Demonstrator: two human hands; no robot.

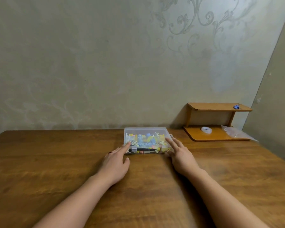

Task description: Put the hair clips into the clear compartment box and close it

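Clear compartment box lying between both hands, lid seemingly down; left hand and right hand resting straight-fingered on its corners, gripping nothing; uneven pressing risking latch popping, hair clips spilling.

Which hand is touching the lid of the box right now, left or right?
Both do: the left hand has a fingertip on the near left corner of the clear box, the right hand lays straight fingers on its near right corner.

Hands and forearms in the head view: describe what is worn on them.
Both forearms are bare, with no sleeves, watch or bracelet visible. The left hand has a small dark ring-like band on one finger; its detail is too small to tell. The right hand shows nothing worn.
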